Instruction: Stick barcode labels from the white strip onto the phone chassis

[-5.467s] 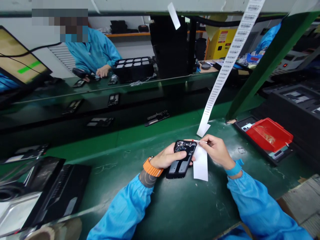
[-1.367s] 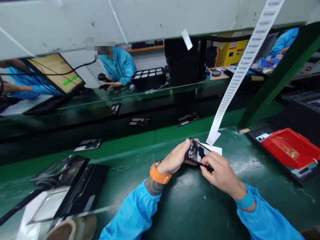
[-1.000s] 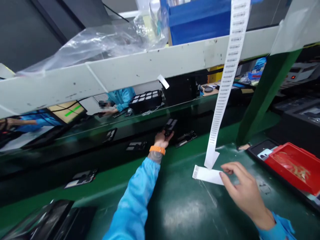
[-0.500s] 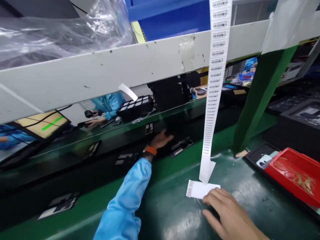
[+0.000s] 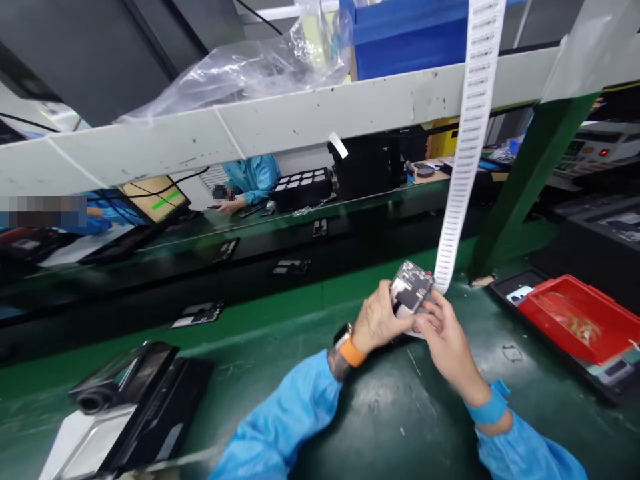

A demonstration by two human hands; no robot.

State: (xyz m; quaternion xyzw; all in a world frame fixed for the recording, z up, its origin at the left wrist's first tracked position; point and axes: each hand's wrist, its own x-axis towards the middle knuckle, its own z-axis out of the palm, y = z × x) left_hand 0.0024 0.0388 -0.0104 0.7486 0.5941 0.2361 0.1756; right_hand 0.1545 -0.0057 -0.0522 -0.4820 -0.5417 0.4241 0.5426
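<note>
Above the green bench, my left hand (image 5: 377,320) is closed around an opened phone (image 5: 411,287), tilted, with its inner boards and a dark battery area showing. My right hand (image 5: 445,337) has its thumb and fingers on the lower right edge of the same phone. Directly behind the phone hangs a long strip of barcode labels (image 5: 465,160), its lower end close to my right fingertips. A sliver of white shows under the phone, mostly hidden by my hands.
More opened phones (image 5: 293,267) lie on the dark belt (image 5: 250,293) behind the bench. At right, a red tray (image 5: 580,320) holds rubber bands. Black equipment (image 5: 170,400) stands front left. A white shelf beam (image 5: 280,113) crosses above. A co-worker's blue sleeve (image 5: 257,177) shows beyond the belt.
My left hand has come back from the belt and now holds a phone. My right hand has moved from the white label paper on the bench to the phone. The view has shifted left.
</note>
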